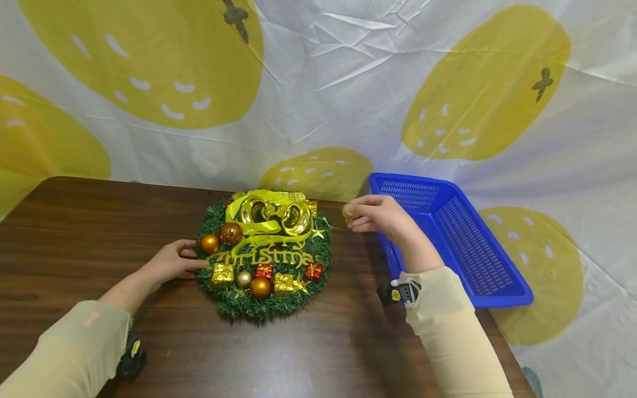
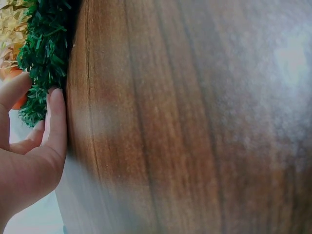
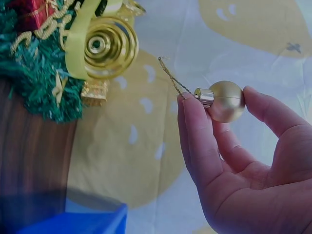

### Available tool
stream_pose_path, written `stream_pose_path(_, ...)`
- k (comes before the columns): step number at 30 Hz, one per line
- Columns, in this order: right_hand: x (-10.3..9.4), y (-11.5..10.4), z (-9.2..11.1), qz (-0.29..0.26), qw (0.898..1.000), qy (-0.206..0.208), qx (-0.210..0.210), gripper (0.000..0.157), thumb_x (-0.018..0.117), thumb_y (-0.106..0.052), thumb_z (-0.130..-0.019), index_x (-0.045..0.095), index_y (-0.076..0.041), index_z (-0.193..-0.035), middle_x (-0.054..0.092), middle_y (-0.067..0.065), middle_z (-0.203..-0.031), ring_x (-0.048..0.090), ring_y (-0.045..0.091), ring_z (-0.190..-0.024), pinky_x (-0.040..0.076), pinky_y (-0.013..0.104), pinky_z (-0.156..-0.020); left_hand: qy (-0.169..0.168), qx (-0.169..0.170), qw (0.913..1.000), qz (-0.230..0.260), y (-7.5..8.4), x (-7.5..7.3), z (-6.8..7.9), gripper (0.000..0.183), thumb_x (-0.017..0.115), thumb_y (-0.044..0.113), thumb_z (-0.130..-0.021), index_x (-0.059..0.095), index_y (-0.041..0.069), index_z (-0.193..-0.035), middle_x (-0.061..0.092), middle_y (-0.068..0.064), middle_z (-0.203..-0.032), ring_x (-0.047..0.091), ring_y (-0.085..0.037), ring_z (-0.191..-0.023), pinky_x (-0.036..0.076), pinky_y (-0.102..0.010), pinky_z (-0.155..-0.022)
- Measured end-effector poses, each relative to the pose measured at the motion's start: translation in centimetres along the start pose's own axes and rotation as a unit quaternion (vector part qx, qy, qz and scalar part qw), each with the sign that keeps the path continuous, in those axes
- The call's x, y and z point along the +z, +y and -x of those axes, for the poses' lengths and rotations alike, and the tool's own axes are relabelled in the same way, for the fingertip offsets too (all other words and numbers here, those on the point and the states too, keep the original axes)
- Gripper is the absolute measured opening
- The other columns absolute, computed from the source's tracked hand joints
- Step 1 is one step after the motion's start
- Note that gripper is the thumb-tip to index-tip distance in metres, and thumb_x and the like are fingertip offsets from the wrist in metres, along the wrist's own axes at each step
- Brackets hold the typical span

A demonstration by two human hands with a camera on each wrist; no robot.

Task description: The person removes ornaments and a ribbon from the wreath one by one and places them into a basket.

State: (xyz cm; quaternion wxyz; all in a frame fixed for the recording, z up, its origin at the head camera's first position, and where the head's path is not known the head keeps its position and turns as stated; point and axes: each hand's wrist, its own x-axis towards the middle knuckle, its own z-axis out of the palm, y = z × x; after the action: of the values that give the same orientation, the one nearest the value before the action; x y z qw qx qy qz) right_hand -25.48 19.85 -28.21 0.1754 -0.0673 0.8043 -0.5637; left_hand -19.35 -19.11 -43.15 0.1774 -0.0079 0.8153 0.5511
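A green Christmas wreath (image 1: 264, 307) lies on the table, trimmed with gold bells (image 1: 297, 217), yellow ribbon, baubles, small gift boxes and gold lettering. My left hand (image 1: 168, 263) pinches the wreath's left edge; the left wrist view has the thumb (image 2: 13, 91) on the front and the fingers behind the greenery. Off the wreath's right side, my right hand (image 1: 380, 215) holds a small gold bauble (image 3: 227, 101) between thumb and fingers. From the bauble's metal cap a thin gold cord loop (image 3: 170, 77) sticks out toward the wreath.
A blue plastic basket (image 1: 497, 300) stands at the table's right side, beside and behind my right forearm. Brown wood tabletop (image 1: 99, 215) surrounds the wreath. A white cloth printed with yellow shapes (image 1: 308, 121) hangs along the back and right.
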Motion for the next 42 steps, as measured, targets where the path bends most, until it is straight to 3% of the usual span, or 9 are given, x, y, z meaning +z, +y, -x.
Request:
stream_pose_path(13,-2.9,-0.9,1.3,-0.001,1.0,0.02,0.006,0.037,0.053,-0.009,-0.093,0.047,0.014,-0.121,0.067,-0.009,-0.077,0.067,0.008,-0.07,0.058,0.02,-0.072,-0.002,0.001,1.0,0.004,-0.2,0.1,0.0,0.083,0.064,0.021,-0.089,0.013,-0.015,-0.143,0.032,-0.038,-0.133,0.061,-0.023,-0.098,0.058,-0.034,-0.081)
stream_pose_path(22,-6.0,-1.0,2.0,-0.041,0.999,0.029,-0.002,0.008,0.052,-0.009,-0.094,0.06,-0.007,-0.095,0.069,-0.007,-0.08,0.069,0.01,-0.073,0.058,0.02,-0.072,-0.002,-0.001,1.0,0.002,-0.2,-0.1,0.1,0.083,0.064,0.021,-0.089,0.013,-0.014,-0.144,0.033,-0.038,-0.133,0.061,-0.022,-0.098,0.058,-0.034,-0.081)
stream_pose_path(25,-6.9,-0.7,2.1,-0.047,0.998,0.034,-0.004,0.013,0.052,-0.009,-0.094,0.063,-0.014,-0.087,0.069,-0.007,-0.08,0.069,0.01,-0.074,0.058,0.02,-0.071,-0.001,0.0,1.0,0.004,-0.1,-0.1,0.1,0.084,0.064,0.022,-0.089,0.013,-0.015,-0.144,0.033,-0.038,-0.133,0.061,-0.021,-0.096,0.058,-0.034,-0.081)
stream_pose_path(31,-8.6,0.1,2.3,-0.052,0.998,0.045,-0.004,0.016,0.053,-0.011,-0.095,0.063,-0.016,-0.083,0.066,-0.005,-0.079,0.069,0.01,-0.075,0.058,0.02,-0.071,-0.002,0.0,1.0,-0.001,0.0,-0.1,0.0,0.083,0.063,0.021,-0.089,0.012,-0.015,-0.143,0.032,-0.039,-0.134,0.061,-0.022,-0.097,0.058,-0.035,-0.081)
stream_pose_path(36,-10.0,1.1,2.5,-0.096,0.994,0.052,0.007,0.021,0.054,-0.008,-0.094,0.066,-0.016,-0.079,0.067,-0.001,-0.077,0.069,0.012,-0.073,0.058,0.02,-0.071,-0.004,-0.002,1.0,-0.005,0.0,-0.1,-0.1,0.082,0.063,0.02,-0.09,0.012,-0.015,-0.143,0.031,-0.039,-0.134,0.061,-0.024,-0.098,0.058,-0.035,-0.081)
stream_pose_path(42,-11.6,2.1,2.5,-0.138,0.988,0.064,0.027,0.02,0.054,-0.006,-0.093,0.065,-0.013,-0.078,0.067,0.001,-0.075,0.069,0.013,-0.071,0.059,0.021,-0.07,-0.003,0.001,1.0,0.001,-0.1,-0.1,-0.1,0.081,0.063,0.018,-0.09,0.012,-0.016,-0.143,0.032,-0.04,-0.133,0.062,-0.019,-0.094,0.058,-0.035,-0.08)
